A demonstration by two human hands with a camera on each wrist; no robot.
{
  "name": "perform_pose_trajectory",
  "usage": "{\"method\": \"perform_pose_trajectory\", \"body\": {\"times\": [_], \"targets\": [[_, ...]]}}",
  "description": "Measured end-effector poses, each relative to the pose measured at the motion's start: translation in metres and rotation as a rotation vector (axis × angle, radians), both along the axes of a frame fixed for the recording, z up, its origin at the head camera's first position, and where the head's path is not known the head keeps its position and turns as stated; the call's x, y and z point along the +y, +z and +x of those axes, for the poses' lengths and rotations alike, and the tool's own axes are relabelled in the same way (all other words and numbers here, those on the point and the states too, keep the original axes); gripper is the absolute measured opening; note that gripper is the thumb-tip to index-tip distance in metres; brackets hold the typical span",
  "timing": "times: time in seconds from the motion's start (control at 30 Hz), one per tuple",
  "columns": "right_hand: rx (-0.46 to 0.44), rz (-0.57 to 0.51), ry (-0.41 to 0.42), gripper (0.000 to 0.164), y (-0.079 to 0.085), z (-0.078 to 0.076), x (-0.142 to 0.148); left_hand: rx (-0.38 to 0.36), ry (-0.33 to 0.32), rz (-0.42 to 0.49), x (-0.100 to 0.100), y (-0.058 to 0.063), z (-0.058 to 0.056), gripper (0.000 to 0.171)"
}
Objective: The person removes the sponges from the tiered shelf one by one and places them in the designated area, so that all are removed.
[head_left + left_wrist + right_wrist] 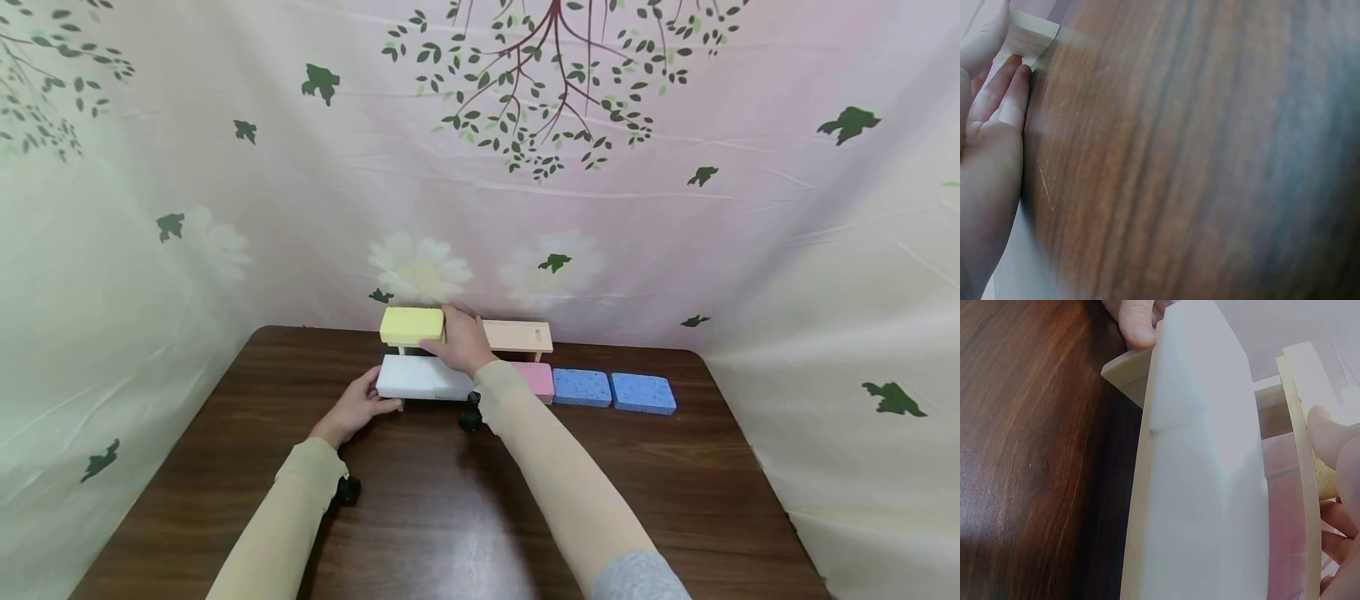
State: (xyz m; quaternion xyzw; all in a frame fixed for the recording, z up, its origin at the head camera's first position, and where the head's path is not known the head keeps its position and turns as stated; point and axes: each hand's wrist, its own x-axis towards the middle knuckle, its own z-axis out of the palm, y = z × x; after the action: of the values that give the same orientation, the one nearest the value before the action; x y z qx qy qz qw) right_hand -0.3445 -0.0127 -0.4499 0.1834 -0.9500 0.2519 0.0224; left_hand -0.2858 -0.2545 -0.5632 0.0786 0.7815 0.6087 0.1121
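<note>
At the back of the table, my right hand [463,340] grips the right end of a yellow sponge [411,327], which sits on the left end of a narrow wooden stand [517,335]. Its thumb lies on the front side; the other fingers are partly hidden. White sponge blocks [412,377] lie end to end on a second wooden stand [1125,378] in front. My left hand [354,410] touches the left end of that front stand, fingers mostly straight in the left wrist view and thumb at the near side.
A pink sponge [534,380] lies right of the white blocks, partly behind my right sleeve. Two speckled blue sponges [582,387] continue the row rightward on the dark wooden table [420,517]. A patterned cloth [637,208] hangs close behind the table's back edge.
</note>
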Motion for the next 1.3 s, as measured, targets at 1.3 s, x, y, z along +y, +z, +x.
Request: {"method": "perform_pose_trajectory", "body": {"times": [1.3], "targets": [[-0.014,-0.344,0.082,0.072,0.007,0.021,0.046,-0.008,0.001,0.003,-0.001,0.001,0.002,0.091]]}}
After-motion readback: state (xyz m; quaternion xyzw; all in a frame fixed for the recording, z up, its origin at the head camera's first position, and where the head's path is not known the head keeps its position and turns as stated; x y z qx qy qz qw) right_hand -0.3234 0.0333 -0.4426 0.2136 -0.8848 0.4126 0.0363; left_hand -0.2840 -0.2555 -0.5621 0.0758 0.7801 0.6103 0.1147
